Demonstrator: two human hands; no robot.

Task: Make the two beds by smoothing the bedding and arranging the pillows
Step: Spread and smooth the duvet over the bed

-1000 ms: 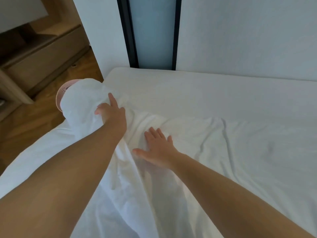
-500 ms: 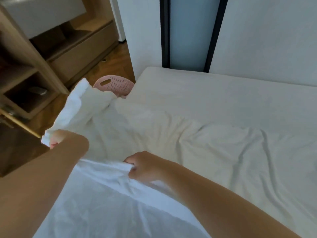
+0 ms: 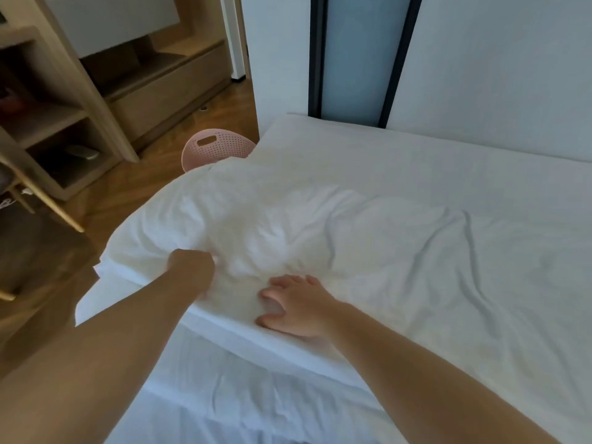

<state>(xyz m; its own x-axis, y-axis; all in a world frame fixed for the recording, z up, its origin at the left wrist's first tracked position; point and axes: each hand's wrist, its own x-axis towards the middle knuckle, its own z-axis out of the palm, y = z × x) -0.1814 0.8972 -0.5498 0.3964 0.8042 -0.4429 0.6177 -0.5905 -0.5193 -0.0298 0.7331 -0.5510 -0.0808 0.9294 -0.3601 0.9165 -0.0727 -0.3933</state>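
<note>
**Soft, dim daylight, wide-angle bend**

Cool, even light covers the white bedding [image 3: 400,251], its creases casting faint grey shadows. The wooden shelving [image 3: 48,129] at upper left sits darker. The dark frame [image 3: 315,59] at top centre leans with lens distortion; detail is slightly soft.

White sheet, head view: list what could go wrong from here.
1. The left hand grips the white sheet at the side of the mattress; a hard pull may drag it off toward the pink basket.
2. The right hand presses flat, so pulling against it may bunch fabric between them.
3. Creases farther right may be missed.
</note>
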